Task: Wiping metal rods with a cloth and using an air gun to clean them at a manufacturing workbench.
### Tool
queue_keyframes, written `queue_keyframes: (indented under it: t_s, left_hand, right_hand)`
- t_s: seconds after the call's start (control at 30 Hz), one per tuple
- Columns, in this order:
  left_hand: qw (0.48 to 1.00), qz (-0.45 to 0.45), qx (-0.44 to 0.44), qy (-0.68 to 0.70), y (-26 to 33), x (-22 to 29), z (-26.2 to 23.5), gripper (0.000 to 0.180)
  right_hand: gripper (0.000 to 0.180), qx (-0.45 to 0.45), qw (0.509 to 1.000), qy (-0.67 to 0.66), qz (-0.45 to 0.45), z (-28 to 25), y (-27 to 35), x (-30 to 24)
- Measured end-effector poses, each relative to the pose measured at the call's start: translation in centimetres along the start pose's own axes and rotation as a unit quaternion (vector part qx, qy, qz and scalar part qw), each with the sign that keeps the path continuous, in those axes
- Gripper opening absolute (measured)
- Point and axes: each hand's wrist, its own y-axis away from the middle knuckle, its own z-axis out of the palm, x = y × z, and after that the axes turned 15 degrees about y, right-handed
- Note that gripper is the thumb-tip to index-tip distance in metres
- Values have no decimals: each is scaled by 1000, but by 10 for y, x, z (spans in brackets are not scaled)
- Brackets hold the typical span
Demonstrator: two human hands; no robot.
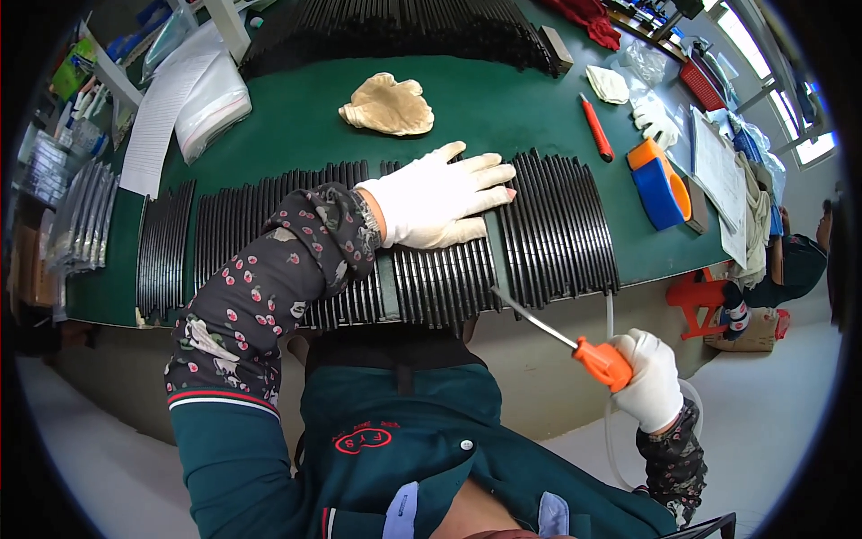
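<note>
My left hand (pixel 435 199), in a white glove, lies flat with fingers spread across a row of thin black rods (pixel 440 278). One fingertip pokes out bare from the glove. The fingers reach the edge of the neighbouring group of rods (pixel 558 225) on the right. In front of the table edge, my gloved right hand (pixel 648 381) is closed around the handle of an orange air blow gun (pixel 602 362). Its long metal nozzle points up and left at the near ends of the rods. A clear hose (pixel 610 440) loops down beside that hand.
More black rods (pixel 162 251) lie grouped at left, with a large pile (pixel 395 36) at the back. An empty glove (pixel 391 105), a red-handled tool (pixel 596 130), tape rolls (pixel 660 189) and papers (pixel 718 175) lie on the green table (pixel 503 99). A red stool (pixel 696 305) stands at right.
</note>
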Motion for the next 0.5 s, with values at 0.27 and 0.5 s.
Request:
queue_keyframes:
  t_s: [0.27, 0.5]
  left_hand:
    - [1000, -4, 7, -5, 0, 1, 4, 54]
    - [1000, -4, 21, -9, 0, 0, 6, 54]
  right_hand:
    - [24, -25, 998, 2, -51, -4, -3, -9]
    - [24, -32, 999, -8, -33, -11, -9, -14]
